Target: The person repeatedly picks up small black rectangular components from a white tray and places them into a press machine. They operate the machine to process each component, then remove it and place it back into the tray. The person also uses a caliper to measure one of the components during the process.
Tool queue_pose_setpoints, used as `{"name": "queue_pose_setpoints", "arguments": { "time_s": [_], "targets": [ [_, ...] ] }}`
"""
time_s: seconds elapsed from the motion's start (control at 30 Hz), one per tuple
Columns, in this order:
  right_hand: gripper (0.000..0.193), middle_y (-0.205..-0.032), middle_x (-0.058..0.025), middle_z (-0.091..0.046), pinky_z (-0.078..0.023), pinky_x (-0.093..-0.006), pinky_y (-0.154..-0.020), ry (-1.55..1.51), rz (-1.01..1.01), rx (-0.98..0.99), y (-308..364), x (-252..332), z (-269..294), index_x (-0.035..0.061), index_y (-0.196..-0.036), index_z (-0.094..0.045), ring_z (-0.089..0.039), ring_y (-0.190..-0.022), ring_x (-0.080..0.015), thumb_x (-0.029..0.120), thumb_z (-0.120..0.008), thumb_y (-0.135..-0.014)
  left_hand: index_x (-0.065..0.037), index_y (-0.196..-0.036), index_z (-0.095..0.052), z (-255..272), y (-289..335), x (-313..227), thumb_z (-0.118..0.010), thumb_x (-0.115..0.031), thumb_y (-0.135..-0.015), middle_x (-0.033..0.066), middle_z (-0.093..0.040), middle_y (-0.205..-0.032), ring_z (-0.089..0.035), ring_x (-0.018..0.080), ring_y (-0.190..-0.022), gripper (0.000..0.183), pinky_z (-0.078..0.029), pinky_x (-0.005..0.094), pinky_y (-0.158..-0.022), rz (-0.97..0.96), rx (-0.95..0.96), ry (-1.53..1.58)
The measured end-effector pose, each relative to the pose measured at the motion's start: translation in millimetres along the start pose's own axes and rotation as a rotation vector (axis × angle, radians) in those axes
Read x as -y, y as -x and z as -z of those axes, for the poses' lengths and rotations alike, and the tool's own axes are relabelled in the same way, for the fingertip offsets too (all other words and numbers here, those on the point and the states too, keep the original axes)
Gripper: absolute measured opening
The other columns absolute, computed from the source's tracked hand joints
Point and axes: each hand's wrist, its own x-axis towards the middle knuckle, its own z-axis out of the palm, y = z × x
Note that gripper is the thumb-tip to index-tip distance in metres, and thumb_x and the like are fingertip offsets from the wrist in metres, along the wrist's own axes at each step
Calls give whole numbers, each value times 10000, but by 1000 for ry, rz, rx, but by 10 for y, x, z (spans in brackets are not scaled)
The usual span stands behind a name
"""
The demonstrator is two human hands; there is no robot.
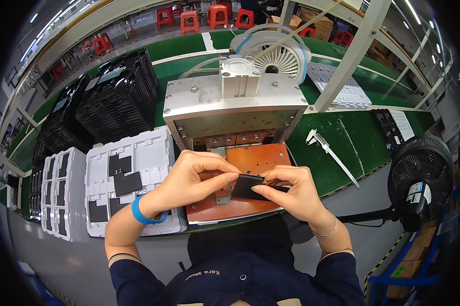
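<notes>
Black and flat, the thin piece [246, 187] is over the orange plate [263, 154], left hand [195, 177] pinched nearly closed on its left corner, right hand [294, 189] likewise on its right side; I'd keep both grips light and level against bending.

Thin black piece [244, 188], tilted, pinched by both hands' fingers [269, 194] over orange plate [263, 155].

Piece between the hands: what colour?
Black. The piece shows best in the head view, the only one here.
</notes>
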Motion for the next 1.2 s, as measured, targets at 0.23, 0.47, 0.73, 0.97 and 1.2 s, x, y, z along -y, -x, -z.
{"name": "queue_pose_setpoints", "arguments": {
  "time_s": [0.23,0.47,0.73,0.97,1.2],
  "targets": [
    [140,-787,-106,-699,-540,-247,-634,70,82,-21,14,18,-14,-60,-870,-694,-678,-686,-131,54,-749,-811,24,-887,-743,26,4,-31,-711,5,-808,119,-713,-779,-675,176,-704,87,-525,269,-628,-77,12,-113],
    [147,-807,-107,-707,-546,-246,-639,50,66,18,34,37,-22,-67,-897,-700,-681,-698,-130,45,-744,-813,5,-874,-737,16,6,-11,-700,-11,-809,69,-674,-706,-619,105,-595,77,-466,233,-508,-173,14,-71],
    [157,-784,-96,-706,-542,-242,-635,-44,-13,7,14,-19,-101,-67,-895,-695,-671,-690,-108,61,-743,-820,11,-780,-703,-86,57,-32,-714,22,-736,68,-634,-658,-600,124,-558,46,-459,244,-496,-189,-151,-221],
    [173,-762,-101,-708,-543,-247,-632,74,31,-101,-15,-44,-193,-68,-877,-687,-685,-687,-116,91,-738,-832,16,-787,-703,-136,74,-74,-725,-13,-753,80,-659,-681,-621,151,-560,50,-487,268,-522,-89,-242,-319],
    [181,-779,-127,-719,-556,-271,-636,-9,-43,21,-18,-16,-122,-73,-890,-685,-707,-696,-156,92,-732,-833,14,-822,-712,83,17,-156,-711,-45,-791,84,-680,-703,-634,163,-581,66,-504,272,-534,-47,3,-272]
  ]
}}
